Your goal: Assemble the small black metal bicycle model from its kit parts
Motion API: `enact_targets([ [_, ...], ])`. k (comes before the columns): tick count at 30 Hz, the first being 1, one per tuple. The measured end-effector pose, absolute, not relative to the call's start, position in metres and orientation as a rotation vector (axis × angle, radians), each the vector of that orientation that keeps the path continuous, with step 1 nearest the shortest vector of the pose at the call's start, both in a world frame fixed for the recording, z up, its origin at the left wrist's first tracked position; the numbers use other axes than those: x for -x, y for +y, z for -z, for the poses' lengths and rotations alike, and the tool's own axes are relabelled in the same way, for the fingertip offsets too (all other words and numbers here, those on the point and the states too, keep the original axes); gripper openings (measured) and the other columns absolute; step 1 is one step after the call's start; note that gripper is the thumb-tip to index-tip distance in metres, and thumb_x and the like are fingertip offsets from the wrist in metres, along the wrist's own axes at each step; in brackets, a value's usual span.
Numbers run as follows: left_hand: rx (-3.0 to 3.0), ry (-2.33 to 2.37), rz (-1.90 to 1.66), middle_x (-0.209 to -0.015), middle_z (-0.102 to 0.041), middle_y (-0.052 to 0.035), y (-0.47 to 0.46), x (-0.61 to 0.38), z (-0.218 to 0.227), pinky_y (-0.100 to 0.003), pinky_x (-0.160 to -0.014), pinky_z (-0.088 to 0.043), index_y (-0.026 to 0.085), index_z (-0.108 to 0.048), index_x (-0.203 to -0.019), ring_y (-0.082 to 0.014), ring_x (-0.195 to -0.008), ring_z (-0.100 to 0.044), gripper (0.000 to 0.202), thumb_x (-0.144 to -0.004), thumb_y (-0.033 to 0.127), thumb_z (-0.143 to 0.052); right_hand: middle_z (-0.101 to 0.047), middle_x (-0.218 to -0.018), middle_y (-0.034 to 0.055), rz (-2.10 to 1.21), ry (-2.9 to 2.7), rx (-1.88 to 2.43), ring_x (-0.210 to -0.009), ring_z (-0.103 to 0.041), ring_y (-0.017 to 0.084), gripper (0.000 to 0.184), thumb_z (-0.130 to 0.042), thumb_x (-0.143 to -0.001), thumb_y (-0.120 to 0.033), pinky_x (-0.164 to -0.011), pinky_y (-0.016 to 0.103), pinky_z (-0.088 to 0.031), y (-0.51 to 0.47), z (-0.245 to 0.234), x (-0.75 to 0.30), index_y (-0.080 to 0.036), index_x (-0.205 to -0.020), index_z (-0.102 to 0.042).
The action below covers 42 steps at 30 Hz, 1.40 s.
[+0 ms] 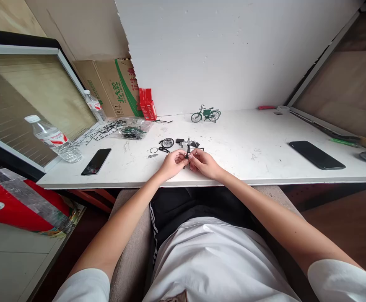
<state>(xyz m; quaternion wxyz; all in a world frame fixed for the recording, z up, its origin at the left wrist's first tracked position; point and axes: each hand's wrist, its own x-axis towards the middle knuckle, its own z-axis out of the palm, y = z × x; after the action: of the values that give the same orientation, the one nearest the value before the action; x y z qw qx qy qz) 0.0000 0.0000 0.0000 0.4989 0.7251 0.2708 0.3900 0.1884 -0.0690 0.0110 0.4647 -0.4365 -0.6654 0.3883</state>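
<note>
- Black model part [188, 151]: held upright between both hands, just above the front edge of the white table [252, 167].
- Left hand [172, 163]: thumb and fingertips pinching the part from the left, other fingers curled.
- Right hand [204, 163]: thumb and forefinger pinching the same part near its lower end.
- Directly behind the hands: further small dark pieces, detail partly hidden.
- Left of these: spoked wheel [167, 143], with a thin ring [153, 150] near it, both lying on the table.
- Farther back: green toy bicycle [206, 113], standing upright.
- Back left: clear bag [135, 129] of parts, in front of a red box [147, 105].
- Left side: phone [96, 162] lying flat, beside a water bottle [55, 138].
- Right side: black slab [316, 155], lying flat.
</note>
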Motion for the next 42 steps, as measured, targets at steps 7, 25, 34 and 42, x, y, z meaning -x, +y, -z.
enact_targets([
  [7,-1.745,0.622,-0.944,-0.093,-0.071,-0.0069,-0.0016,-0.0004,-0.0021,-0.031,-0.081,-0.057,0.015,-0.065,-0.104,-0.0181,-0.086,-0.068,0.028,-0.087,0.033,-0.079,-0.065,-0.07,-0.0012,-0.948,-1.635,1.07,-0.064,-0.062,0.017,0.039,-0.054,-0.103,-0.062,-0.068,0.033,-0.051,-0.0683,-0.0096,-0.1885,-0.023,-0.1,-0.053],
  [25,-1.712,0.633,-0.906,-0.093,-0.071,-0.0065,-0.003,0.0005,-0.0053,-0.032,-0.084,-0.054,0.016,-0.067,-0.098,-0.0182,-0.088,-0.068,0.034,-0.085,0.045,-0.082,-0.067,-0.073,0.0019,-1.028,-1.551,1.06,-0.066,-0.063,0.016,0.049,-0.05,-0.102,-0.07,-0.067,0.031,-0.052,-0.0712,-0.0181,-0.1868,-0.023,-0.088,-0.052],
  [34,-1.666,0.65,-0.899,-0.093,-0.072,-0.0069,0.0002,0.0005,-0.002,-0.034,-0.084,-0.056,0.015,-0.066,-0.1,-0.0194,-0.087,-0.07,0.039,-0.082,0.043,-0.085,-0.067,-0.073,0.0013,-1.025,-1.509,1.092,-0.063,-0.061,0.015,0.051,-0.057,-0.098,-0.072,-0.059,0.028,-0.049,-0.0708,-0.0175,-0.1873,-0.022,-0.092,-0.055],
  [42,-1.669,0.623,-0.898,-0.095,-0.073,-0.008,-0.0012,0.001,-0.0046,-0.032,-0.082,-0.056,0.015,-0.069,-0.101,-0.018,-0.086,-0.07,0.034,-0.084,0.041,-0.083,-0.065,-0.072,0.0012,-1.012,-1.459,1.089,-0.063,-0.06,0.016,0.051,-0.057,-0.097,-0.072,-0.058,0.029,-0.049,-0.0708,-0.019,-0.1871,-0.022,-0.089,-0.055],
])
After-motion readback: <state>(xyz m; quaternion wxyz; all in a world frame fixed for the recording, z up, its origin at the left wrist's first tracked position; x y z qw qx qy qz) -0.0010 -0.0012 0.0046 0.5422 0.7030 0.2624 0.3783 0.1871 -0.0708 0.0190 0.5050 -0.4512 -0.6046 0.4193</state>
